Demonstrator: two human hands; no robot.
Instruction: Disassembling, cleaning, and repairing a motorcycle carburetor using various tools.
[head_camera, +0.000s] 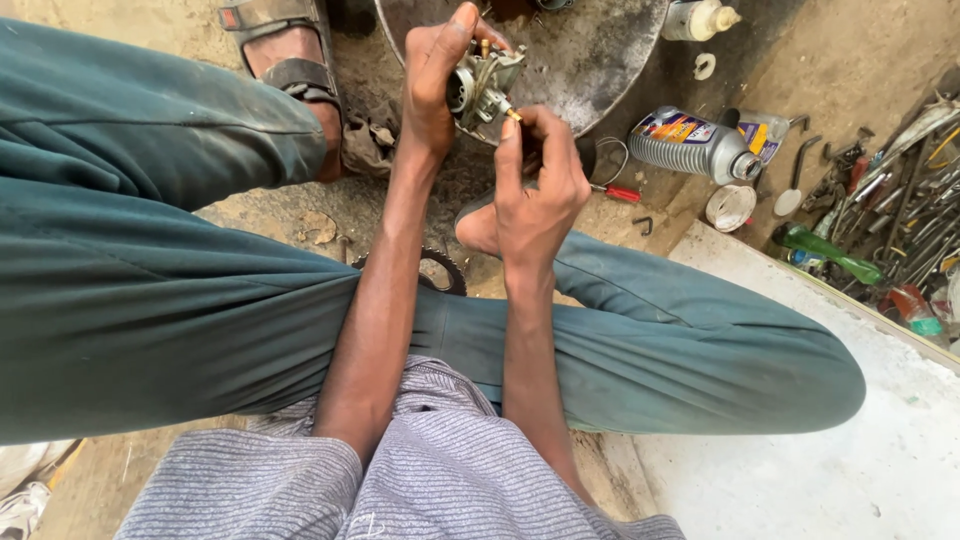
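Observation:
My left hand (432, 85) grips a small metal carburettor (480, 85) and holds it up over a round metal pan (590, 55). My right hand (535, 185) pinches a small brass part (512, 115) at the carburettor's lower right side, thumb and forefinger closed on it. Both forearms reach forward between my knees, which are in dark green trousers. The carburettor's far side is hidden by my left fingers.
A grey oil bottle (690, 145) lies on its side to the right, beside a red-handled screwdriver (620, 192) and a white lid (730, 207). A green bottle (830, 255) and several metal tools (900, 210) lie far right. A sprocket (445, 272) lies under my forearms. My sandalled foot (290, 60) rests top left.

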